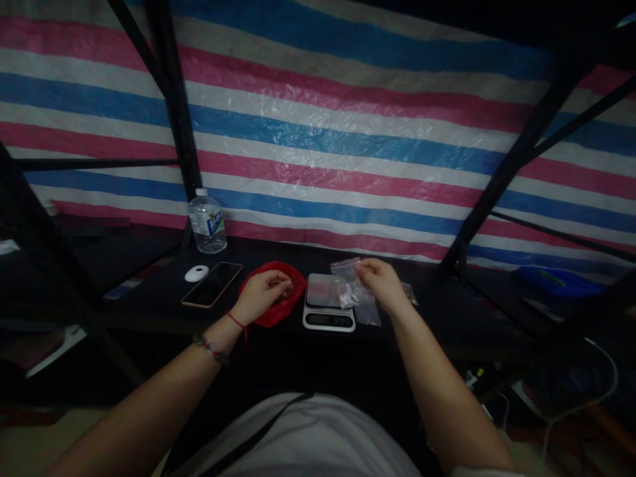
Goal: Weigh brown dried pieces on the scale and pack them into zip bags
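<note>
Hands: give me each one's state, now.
Left hand: over the red bag; open or closed, cannot tell.
Right hand: closed, holding a clear bag.

A clear plastic bag [350,289] is held up by the right edge of a white scale [328,320]. A red bag [278,313] lies open, crumpled, just left of the scale.

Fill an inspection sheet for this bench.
Surface: black tabletop, dimly lit
Job's things: white scale; red bag left of it; clear zip bag partly over it; another clear bag at its right
Clutter: phone, round white item, clear bottle, left of the red bag
Grips: left grip over the red bag, hold unclear; right grip pinches the clear zip bag
Cables: white cable, lower right
Surroundings: striped sheet behind, dark metal frame
</note>
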The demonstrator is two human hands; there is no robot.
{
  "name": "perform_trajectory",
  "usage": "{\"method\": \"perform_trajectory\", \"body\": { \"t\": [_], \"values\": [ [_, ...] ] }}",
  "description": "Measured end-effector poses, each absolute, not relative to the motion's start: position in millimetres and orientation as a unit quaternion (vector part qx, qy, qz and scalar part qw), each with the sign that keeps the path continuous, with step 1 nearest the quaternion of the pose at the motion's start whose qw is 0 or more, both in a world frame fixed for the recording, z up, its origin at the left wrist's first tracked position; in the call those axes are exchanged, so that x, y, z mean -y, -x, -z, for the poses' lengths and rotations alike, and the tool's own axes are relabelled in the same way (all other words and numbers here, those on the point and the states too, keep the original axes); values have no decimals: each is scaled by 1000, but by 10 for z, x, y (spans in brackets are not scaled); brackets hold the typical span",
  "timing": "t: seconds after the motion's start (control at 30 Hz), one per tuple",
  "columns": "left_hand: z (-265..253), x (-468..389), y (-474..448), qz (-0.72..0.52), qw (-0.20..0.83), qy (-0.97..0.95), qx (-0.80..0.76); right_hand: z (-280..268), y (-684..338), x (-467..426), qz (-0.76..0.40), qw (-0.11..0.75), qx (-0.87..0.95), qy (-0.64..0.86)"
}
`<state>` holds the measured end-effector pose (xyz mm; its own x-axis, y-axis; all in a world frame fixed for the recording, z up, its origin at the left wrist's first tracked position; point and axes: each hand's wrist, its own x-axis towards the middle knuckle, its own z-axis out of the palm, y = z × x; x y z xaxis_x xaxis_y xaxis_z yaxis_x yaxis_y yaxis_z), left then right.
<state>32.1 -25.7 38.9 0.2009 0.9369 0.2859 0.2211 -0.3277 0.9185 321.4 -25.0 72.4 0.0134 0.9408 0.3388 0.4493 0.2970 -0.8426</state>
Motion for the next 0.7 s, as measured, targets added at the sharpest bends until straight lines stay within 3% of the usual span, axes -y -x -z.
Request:
{"method": "perform_trajectory", "body": {
  "t": [0.07, 0.2, 0.3, 0.7],
  "values": [
    [-378, 213, -262, -466, 383, -660, -449, -523, -3582, 169, -217, 480, 603, 599],
    [-347, 162, -200, -469, 351, -671, -455, -60, -4058, 45, -144, 291, 615, 719],
    [-334, 148, -182, -464, 319, -681, -469, 72, -4146, -41, -104, 220, 612, 753],
    [-250, 105, -194, -437, 353, -693, -451, 10, -4255, -1015, -150, 306, 529, 777]
  ]
}}
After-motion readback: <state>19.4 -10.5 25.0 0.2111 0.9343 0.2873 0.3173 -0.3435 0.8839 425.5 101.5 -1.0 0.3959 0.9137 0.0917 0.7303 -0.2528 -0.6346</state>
